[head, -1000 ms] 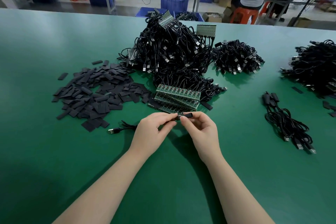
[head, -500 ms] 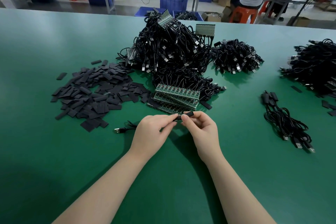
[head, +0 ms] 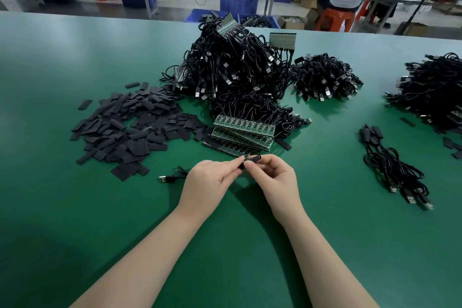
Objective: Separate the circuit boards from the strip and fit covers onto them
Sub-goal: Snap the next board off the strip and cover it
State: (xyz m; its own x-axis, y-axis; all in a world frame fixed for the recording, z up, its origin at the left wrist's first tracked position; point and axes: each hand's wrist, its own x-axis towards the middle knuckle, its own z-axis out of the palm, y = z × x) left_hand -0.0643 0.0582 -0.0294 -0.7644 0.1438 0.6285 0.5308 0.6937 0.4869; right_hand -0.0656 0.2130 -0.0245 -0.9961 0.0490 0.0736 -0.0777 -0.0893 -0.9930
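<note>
My left hand and my right hand meet above the green table. Between their fingertips they pinch a small black cover on a circuit board, most of it hidden by my fingers. Its thin black cable with a USB plug trails left on the table. Just beyond my hands lies a stack of green circuit board strips wired to black cables. A heap of loose black covers spreads to the left.
A tall pile of black USB cables rises behind the strips, with a smaller bundle to its right. Covered cables lie at right, another cable heap at far right. A person sits at a bench beyond.
The USB plug on the table has slid a little right toward my left hand. My fingers have shifted slightly on the black cover; both hands stay in place.
</note>
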